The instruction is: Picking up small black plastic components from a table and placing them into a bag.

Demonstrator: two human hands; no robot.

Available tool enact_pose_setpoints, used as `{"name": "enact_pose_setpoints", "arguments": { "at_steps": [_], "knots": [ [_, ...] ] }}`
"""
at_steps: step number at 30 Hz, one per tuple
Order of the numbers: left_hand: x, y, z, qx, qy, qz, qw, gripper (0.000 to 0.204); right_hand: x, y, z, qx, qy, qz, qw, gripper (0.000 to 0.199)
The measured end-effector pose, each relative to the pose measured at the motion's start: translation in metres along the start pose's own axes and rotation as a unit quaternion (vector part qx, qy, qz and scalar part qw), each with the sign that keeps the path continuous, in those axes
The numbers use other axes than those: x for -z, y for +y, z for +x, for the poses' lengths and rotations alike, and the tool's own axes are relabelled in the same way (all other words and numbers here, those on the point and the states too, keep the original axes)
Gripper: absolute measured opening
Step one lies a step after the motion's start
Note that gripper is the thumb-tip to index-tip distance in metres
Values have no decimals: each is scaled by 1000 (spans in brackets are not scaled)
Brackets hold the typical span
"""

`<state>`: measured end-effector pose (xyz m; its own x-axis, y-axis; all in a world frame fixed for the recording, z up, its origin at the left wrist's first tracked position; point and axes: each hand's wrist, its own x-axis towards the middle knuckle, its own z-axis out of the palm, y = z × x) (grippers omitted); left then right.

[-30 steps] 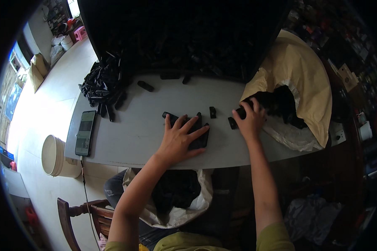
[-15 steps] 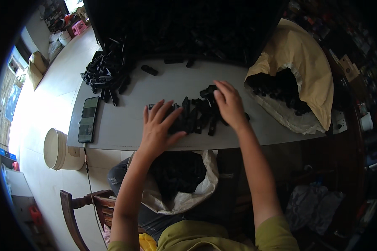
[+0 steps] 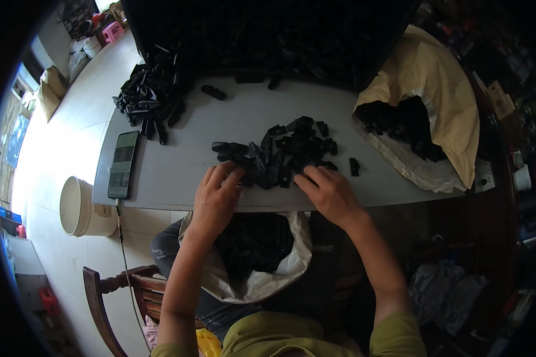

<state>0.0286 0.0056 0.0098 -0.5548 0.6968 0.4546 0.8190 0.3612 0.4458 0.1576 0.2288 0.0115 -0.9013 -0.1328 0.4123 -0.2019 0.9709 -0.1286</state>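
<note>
A loose heap of small black plastic pieces point(image 3: 289, 149) lies on the grey table point(image 3: 184, 125) in front of me. My left hand point(image 3: 215, 199) rests at the heap's near left edge, fingers spread and touching the pieces. My right hand point(image 3: 330, 193) sits at the near right edge, fingers curled against the pieces. Neither hand visibly grips a piece. Below the table edge, between my arms, an open white sack point(image 3: 262, 279) holds more black pieces.
A second pile of black pieces point(image 3: 149, 98) lies at the table's far left. A phone point(image 3: 123, 163) lies near the left edge. A tan bag point(image 3: 423, 113) with black pieces sits right. A white bucket point(image 3: 77, 205) and a wooden chair point(image 3: 110, 303) stand on the floor.
Both hands have drawn back toward the table's near edge, and the scattered pieces are gathered into one heap in front of me. The view has shifted toward the sack on my lap.
</note>
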Motion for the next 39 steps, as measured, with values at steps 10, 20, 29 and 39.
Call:
{"name": "enact_pose_setpoints", "arguments": {
  "at_steps": [10,20,29,39],
  "knots": [
    [6,-8,-1,-55,-8,93,994,37,-18,-31,-20,-164,113,245,949,27],
    [7,-6,-9,-6,-81,-135,987,25,-12,-43,-13,-220,65,168,959,22],
    [1,-8,-10,11,-64,-197,978,25,-35,-62,5,-175,105,241,949,32],
    [7,-21,-5,10,-130,-268,954,23,-17,-39,13,-99,7,275,956,30]
  ]
}}
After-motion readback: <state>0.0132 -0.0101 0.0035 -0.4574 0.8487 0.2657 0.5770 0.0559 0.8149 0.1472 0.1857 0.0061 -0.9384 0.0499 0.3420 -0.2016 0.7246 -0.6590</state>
